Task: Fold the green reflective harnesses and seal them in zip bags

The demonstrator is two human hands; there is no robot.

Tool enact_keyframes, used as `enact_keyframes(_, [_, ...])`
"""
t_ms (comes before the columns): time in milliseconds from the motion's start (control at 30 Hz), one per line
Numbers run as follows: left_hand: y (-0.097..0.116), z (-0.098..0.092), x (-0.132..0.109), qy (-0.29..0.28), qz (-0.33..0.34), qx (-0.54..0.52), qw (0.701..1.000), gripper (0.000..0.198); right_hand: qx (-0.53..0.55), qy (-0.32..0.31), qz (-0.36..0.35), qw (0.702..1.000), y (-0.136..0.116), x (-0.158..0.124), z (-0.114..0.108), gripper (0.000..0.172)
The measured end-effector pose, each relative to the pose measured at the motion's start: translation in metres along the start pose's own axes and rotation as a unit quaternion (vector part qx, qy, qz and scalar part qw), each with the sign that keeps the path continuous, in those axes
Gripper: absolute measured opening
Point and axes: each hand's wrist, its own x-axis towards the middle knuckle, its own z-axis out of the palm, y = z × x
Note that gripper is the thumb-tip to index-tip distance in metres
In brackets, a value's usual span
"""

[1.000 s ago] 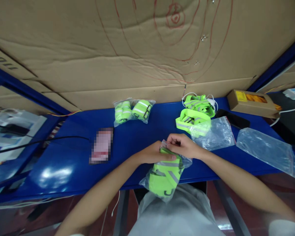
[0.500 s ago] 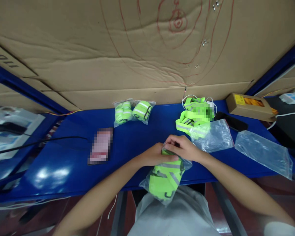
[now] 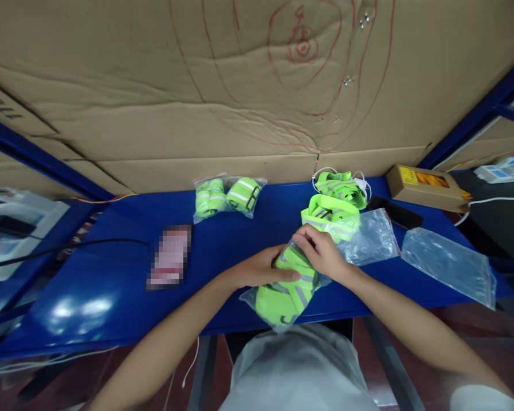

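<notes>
At the front edge of the blue table, a clear plastic bag holds a folded neon-green reflective strap (image 3: 278,302) with grey stripes and a dark buckle. My left hand (image 3: 263,268) is wrapped round the bag from the left, its thumb lying across the front. The fingers of my right hand (image 3: 319,248) pinch the bag's upper edge. Just beyond the right hand lie loose green reflective straps (image 3: 314,214). An unfilled clear plastic bag (image 3: 370,237) partly overlaps them, and another clear bag (image 3: 449,265) lies farther right.
Two bagged green straps (image 3: 229,197) sit at the back of the blue table (image 3: 124,251). A phone with a blurred screen (image 3: 169,257) lies at left, a dark phone (image 3: 396,212) at right. An open carton (image 3: 428,188) stands back right, before a cardboard wall (image 3: 154,125).
The bagged strap has risen slightly and tilted in my hands. My right hand has shifted a little along the bag's upper edge. The whole view has moved slightly.
</notes>
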Motion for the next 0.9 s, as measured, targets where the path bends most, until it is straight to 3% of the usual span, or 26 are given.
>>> enact_keyframes(167, [-0.002, -0.005, 0.002, 0.060, -0.013, 0.003, 0.998, 0.050, 0.019, -0.042, 0.043, 0.998, 0.004, 0.005, -0.002, 0.038])
enact_keyframes(300, [-0.002, -0.009, 0.004, 0.128, -0.005, -0.041, 0.991, 0.053, -0.004, -0.015, 0.051, 0.999, 0.007, 0.008, -0.001, 0.042])
enact_keyframes(533, [0.006, -0.006, -0.001, 0.117, 0.034, -0.030, 0.992, 0.054, -0.027, 0.022, 0.027, 0.999, 0.002, 0.000, -0.002, 0.040])
enact_keyframes(633, [0.006, -0.006, 0.001, 0.165, 0.044, -0.018, 0.985, 0.059, -0.055, 0.038, -0.005, 0.998, -0.001, 0.000, -0.008, 0.032])
enact_keyframes(733, [0.002, -0.011, 0.005, 0.245, 0.064, -0.025, 0.967, 0.063, -0.155, 0.086, -0.075, 0.981, 0.000, 0.005, -0.035, 0.027])
enact_keyframes(800, [-0.003, -0.018, 0.009, 0.304, 0.079, -0.007, 0.949, 0.062, -0.259, 0.158, -0.077, 0.950, 0.009, 0.007, -0.069, 0.030])
enact_keyframes(867, [-0.010, -0.027, 0.012, 0.354, 0.096, 0.038, 0.930, 0.064, -0.340, 0.241, 0.036, 0.908, 0.024, 0.005, -0.112, 0.038])
enact_keyframes(900, [-0.014, -0.031, 0.014, 0.368, 0.104, 0.059, 0.922, 0.067, -0.375, 0.260, 0.128, 0.881, 0.034, 0.002, -0.134, 0.044])
